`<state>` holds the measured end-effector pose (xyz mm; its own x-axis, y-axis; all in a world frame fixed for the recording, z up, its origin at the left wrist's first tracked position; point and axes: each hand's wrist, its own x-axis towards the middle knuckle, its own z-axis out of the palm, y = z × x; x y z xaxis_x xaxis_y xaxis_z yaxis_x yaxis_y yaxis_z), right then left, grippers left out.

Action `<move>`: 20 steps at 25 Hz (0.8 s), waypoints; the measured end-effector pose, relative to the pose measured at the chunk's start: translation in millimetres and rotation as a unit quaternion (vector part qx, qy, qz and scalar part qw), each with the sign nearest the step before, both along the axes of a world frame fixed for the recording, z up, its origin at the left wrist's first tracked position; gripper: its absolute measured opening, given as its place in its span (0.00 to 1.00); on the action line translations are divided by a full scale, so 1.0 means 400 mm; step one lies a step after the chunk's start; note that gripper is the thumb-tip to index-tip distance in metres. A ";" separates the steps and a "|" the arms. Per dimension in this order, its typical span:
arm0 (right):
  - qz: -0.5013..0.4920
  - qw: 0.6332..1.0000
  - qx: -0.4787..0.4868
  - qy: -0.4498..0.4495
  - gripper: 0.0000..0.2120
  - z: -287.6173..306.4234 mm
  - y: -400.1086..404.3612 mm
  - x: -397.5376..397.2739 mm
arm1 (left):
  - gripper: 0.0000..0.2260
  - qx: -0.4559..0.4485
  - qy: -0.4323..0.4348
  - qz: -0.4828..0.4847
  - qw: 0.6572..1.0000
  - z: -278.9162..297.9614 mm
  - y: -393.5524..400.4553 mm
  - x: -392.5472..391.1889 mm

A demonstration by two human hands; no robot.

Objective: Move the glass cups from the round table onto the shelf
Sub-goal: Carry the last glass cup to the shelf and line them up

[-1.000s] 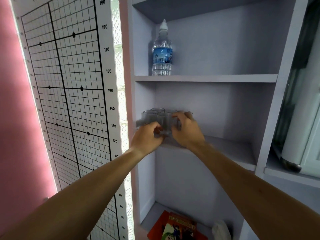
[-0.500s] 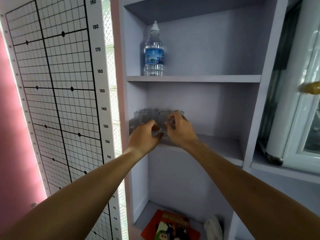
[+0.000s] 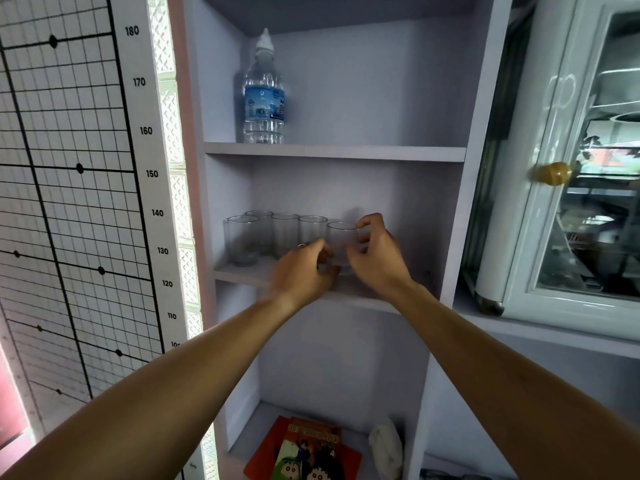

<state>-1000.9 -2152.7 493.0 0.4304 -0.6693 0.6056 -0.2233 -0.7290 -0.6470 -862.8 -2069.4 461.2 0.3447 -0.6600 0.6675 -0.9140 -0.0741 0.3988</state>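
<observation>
Several clear glass cups (image 3: 242, 239) stand in a row on the middle board of the pale lilac shelf (image 3: 239, 271). The rightmost glass cup (image 3: 341, 242) stands upright on that board between my hands. My right hand (image 3: 379, 261) curls round its right side, fingertips at the rim. My left hand (image 3: 304, 271) is curled against its lower left side, thumb near the base. The cup's bottom is hidden behind my fingers. The round table is out of view.
A water bottle (image 3: 264, 98) stands on the board above. Comic books (image 3: 304, 452) and a white cloth (image 3: 386, 445) lie on the bottom board. A white glass-door cabinet with a gold knob (image 3: 554, 173) is at the right, and a height chart (image 3: 69, 168) hangs at the left.
Both hands shifted right along the board with one cup, which now stands at the right end of the row. The view moved closer and slightly right.
</observation>
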 end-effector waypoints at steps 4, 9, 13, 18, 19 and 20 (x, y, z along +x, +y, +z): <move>-0.010 1.000 0.008 0.003 0.16 -0.009 -0.020 0.007 | 0.15 -0.001 -0.002 0.001 1.000 -0.005 -0.008 0.005; -0.015 1.000 0.024 0.005 0.17 -0.018 -0.030 0.030 | 0.16 0.032 -0.016 0.004 0.999 0.008 -0.010 0.000; -0.031 0.999 -0.019 -0.027 0.11 -0.019 -0.020 0.042 | 0.13 0.030 -0.014 -0.012 0.999 0.006 0.021 0.023; 0.089 0.992 -0.082 -0.020 0.09 -0.004 0.048 0.164 | 0.11 0.006 -0.007 0.049 0.999 0.011 0.123 0.136; 0.111 0.990 -0.087 -0.001 0.10 0.000 0.062 0.197 | 0.11 0.005 -0.003 0.058 0.998 0.011 0.145 0.159; 0.131 0.987 -0.086 0.026 0.12 0.006 0.076 0.230 | 0.10 0.003 0.004 0.066 0.998 0.011 0.168 0.179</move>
